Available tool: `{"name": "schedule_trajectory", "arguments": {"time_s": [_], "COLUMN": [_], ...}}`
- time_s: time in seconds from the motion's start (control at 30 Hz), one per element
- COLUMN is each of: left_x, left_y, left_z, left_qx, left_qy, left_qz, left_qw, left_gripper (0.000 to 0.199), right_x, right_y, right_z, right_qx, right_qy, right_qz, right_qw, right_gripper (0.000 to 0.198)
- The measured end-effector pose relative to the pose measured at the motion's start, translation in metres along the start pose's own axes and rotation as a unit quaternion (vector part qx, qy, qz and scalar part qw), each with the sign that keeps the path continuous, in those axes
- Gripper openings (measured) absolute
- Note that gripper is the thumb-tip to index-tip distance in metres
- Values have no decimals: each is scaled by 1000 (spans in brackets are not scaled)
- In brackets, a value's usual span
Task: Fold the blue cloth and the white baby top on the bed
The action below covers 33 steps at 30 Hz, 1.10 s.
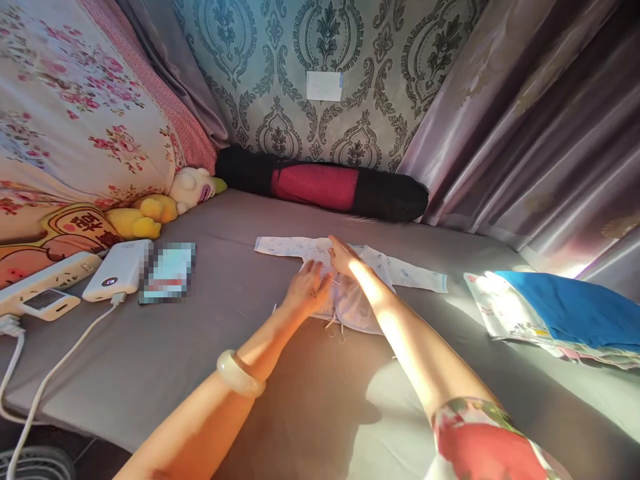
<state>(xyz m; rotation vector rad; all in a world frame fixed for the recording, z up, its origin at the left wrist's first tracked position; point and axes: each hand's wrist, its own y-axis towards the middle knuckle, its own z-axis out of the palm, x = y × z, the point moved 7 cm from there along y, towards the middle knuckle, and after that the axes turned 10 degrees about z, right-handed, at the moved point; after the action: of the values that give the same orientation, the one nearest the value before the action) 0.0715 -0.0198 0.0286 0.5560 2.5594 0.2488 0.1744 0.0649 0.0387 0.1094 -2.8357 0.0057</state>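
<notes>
A small white baby shirt (417,275) with a faint print lies spread on the grey sheet, both sleeves stretched out sideways and thin ties showing at its lower edge. My left hand (309,290) rests on the left part of its body, fingers slightly bent and apart. Over the collar area is my right hand (344,259), turned on edge, fingers stretched out against the cloth. Its underside is partly hidden. My two forearms cover some of the shirt front, and a pale bangle (241,375) circles my left wrist.
To the right lies a pile of folded clothes with a blue piece (585,307) on top. A black and red rolled bag (315,187) lies along the wall. At left are a white power bank (120,267), a blurred phone-like object (169,272), a power strip (55,273) and plush toys (143,215).
</notes>
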Motion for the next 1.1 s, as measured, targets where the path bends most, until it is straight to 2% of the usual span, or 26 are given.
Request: {"name": "schedule_trajectory", "arguments": {"time_s": [0.07,0.1,0.23,0.37,0.47,0.63,0.73,0.8,0.9,0.97,1.1], "left_x": [12,20,50,64,62,60,67,79,101,114,125], "left_y": [-2,-6,-31,-64,-79,-80,-75,-71,-65,-60,-41], "left_z": [-27,-38,-61,-64,-62,-60,-57,-62,-81,-94,-113], "left_qx": [-60,-68,13,105,152,146,156,137,63,15,-83], "left_qy": [-24,-25,-23,-51,-50,-12,-6,13,44,31,-33], "left_qz": [-14,-31,-79,-95,-69,-31,-40,-81,-170,-214,-236], "left_qw": [998,997,997,989,985,989,987,987,982,976,968], "left_gripper": [42,40,33,32,36,33,29,24,18,15,13], "right_x": [1,3,16,44,55,54,53,53,53,54,55], "right_y": [-31,-48,-107,-148,-160,-162,-162,-162,-163,-164,-164], "right_z": [-9,-9,3,21,32,42,43,43,42,41,38], "right_qx": [-27,-30,5,24,37,67,68,66,62,60,61], "right_qy": [12,11,5,-3,-1,-8,-1,-1,-5,-5,-6], "right_qz": [-38,-54,-91,-153,-152,-132,-131,-128,-128,-130,-132], "right_qw": [999,998,996,988,988,989,989,990,990,990,989], "right_gripper": [48,48,52,54,55,60,63,63,62,61,59]}}
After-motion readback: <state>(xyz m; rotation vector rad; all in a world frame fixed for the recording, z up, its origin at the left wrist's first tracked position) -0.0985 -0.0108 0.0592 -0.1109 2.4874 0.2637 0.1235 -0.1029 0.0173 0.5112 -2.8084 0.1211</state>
